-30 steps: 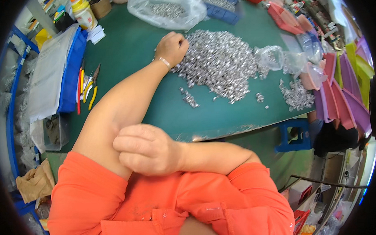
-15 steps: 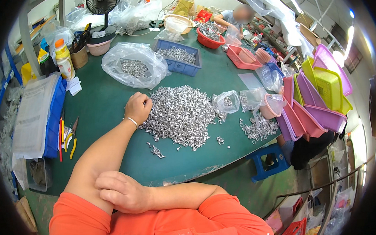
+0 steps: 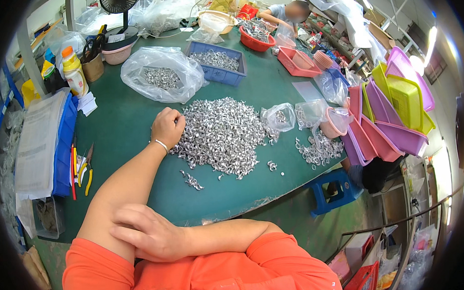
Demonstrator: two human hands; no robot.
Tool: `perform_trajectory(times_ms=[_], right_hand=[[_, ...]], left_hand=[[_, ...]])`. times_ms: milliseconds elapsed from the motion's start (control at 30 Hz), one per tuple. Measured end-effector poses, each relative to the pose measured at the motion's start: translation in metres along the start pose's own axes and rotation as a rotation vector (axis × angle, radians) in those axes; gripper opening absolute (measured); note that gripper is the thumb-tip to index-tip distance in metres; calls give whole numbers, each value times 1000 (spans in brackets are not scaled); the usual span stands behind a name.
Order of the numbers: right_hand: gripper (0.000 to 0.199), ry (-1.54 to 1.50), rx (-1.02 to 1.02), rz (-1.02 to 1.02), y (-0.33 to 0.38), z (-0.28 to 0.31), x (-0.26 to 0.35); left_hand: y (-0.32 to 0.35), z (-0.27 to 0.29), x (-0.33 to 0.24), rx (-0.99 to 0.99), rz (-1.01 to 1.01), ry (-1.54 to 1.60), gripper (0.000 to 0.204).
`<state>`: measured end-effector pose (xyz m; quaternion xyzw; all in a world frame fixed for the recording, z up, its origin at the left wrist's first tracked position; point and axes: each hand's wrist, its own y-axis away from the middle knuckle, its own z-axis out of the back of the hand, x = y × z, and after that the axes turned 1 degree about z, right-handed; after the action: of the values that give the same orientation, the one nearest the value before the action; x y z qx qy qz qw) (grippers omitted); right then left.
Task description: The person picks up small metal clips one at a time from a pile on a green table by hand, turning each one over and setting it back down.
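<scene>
A big heap of small curved silvery metal pieces (image 3: 219, 138) lies on the green table. My left hand (image 3: 167, 126), with a bracelet at the wrist, rests against the heap's left side. Its fingers are curled in, and what they hold, if anything, is hidden. My right forearm crosses in front of my body. My right hand (image 3: 152, 233) lies on my left arm (image 3: 114, 210) near the elbow, fingers bent against the skin. Behind the heap are a clear plastic bag (image 3: 132, 77) and a blue crate (image 3: 229, 77), both with metal pieces inside.
Small bags and a pink cup (image 3: 329, 129) stand right of the heap, by loose rings (image 3: 319, 151). Stacked coloured baskets (image 3: 389, 106) rise at the right edge. Pliers (image 3: 89, 175) lie left. A blue stool (image 3: 333, 192) stands below. Another person (image 3: 283, 15) sits at the far side.
My right hand has shifted slightly left and up on my left arm, its fingers a little more spread. My left hand stays by the heap; the whole view has tilted slightly.
</scene>
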<state>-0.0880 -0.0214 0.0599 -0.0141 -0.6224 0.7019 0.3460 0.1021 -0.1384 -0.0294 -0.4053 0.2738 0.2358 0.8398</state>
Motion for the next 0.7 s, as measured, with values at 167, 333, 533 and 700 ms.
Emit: perform_trajectory(times_ms=[167,333,533,700], right_hand=[[35,-44,89,11,14,0,-9],[38,-106,268,-113,28,10,-4],[40,8,50,-9,-3,5,1],[30,-118,272,-70,23,4,-6]], left_hand=[[1,-2,-3,14,8,-7,16],[2,-4,-3,9,3,-7,16],[1,0,-2,22,15,-47,16],[16,3,-4,-16,-92,-89,15]])
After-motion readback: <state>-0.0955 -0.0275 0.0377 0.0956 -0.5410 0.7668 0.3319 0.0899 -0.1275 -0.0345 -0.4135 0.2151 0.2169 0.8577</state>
